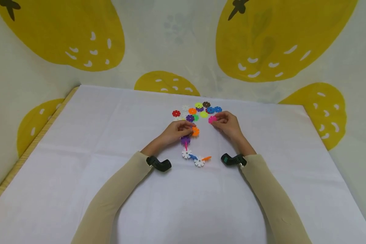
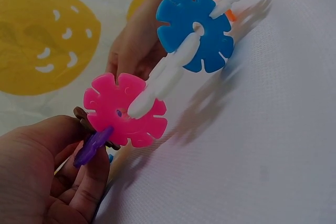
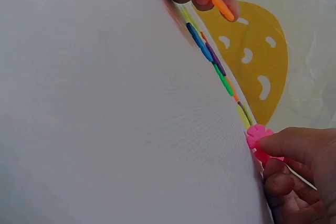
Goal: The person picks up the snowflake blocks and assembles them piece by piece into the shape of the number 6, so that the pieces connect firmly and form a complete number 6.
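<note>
My left hand (image 1: 176, 131) pinches the upper end of a joined chain of notched discs, at a brown disc beside a purple disc (image 2: 93, 146). Down the chain follow a pink disc (image 2: 126, 109), a white one, a blue disc (image 2: 195, 31), another white disc (image 1: 199, 161) and an orange one (image 1: 206, 158). An orange disc (image 1: 195, 131) stands at the left fingertips. To the right, my right hand (image 1: 230, 126) pinches a pink disc (image 3: 258, 138) between thumb and fingers, apart from the chain.
Loose discs lie beyond the hands, among them red (image 1: 176, 113), white (image 1: 185, 107), brown (image 1: 206, 104) and blue (image 1: 218, 109). A white cloth (image 1: 79, 135) covers the table, and a patterned curtain (image 1: 174, 40) hangs behind it.
</note>
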Demonstrator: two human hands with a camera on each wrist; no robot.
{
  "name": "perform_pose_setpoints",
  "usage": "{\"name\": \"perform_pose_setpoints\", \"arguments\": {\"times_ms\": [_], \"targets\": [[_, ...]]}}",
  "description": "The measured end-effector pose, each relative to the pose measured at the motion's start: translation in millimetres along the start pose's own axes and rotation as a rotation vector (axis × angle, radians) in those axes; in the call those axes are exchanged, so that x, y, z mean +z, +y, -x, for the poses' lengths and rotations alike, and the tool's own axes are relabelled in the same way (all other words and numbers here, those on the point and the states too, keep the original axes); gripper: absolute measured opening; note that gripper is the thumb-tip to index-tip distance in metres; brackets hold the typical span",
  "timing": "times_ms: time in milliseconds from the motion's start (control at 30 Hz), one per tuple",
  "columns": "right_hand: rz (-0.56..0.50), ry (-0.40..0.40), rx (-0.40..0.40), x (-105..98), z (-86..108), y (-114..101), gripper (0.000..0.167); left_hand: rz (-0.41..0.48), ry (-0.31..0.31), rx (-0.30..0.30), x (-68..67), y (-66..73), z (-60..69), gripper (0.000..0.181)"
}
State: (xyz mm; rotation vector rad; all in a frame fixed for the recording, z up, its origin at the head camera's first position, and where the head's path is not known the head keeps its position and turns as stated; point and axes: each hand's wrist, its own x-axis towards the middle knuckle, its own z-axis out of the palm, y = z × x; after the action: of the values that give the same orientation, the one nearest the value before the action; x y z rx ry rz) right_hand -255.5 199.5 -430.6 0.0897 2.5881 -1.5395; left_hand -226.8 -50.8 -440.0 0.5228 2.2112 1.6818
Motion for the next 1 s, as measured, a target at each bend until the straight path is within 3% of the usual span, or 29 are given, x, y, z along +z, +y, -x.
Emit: {"name": "perform_pose_setpoints", "arguments": {"times_ms": [267, 433, 667, 867, 1000], "targets": [[-0.068, -0.025, -0.064, 3.8, 6.4, 5.0, 0.032, -0.012, 0.008, 0.011, 0.4, -2.4, 0.4, 0.029], [-0.093, -0.1, -0.098, 2.3, 8.8, 3.1, 0.034, -0.005, 0.03, 0.013, 0.1, -3.4, -1.3, 0.028], [-0.135, -0.177, -0.085, 1.9, 12.2, 0.7, 0.03, 0.0, 0.041, 0.018, -0.2, -4.2, -2.5, 0.028], [-0.178, -0.305, -0.168, 2.9, 14.2, 2.5, 0.022, -0.003, 0.045, 0.008, -0.2, -2.6, -1.8, 0.028], [-0.191, -0.344, -0.2, 3.6, 15.4, 1.2, 0.022, -0.011, 0.044, 0.011, -0.6, -1.8, -1.4, 0.029]]}}
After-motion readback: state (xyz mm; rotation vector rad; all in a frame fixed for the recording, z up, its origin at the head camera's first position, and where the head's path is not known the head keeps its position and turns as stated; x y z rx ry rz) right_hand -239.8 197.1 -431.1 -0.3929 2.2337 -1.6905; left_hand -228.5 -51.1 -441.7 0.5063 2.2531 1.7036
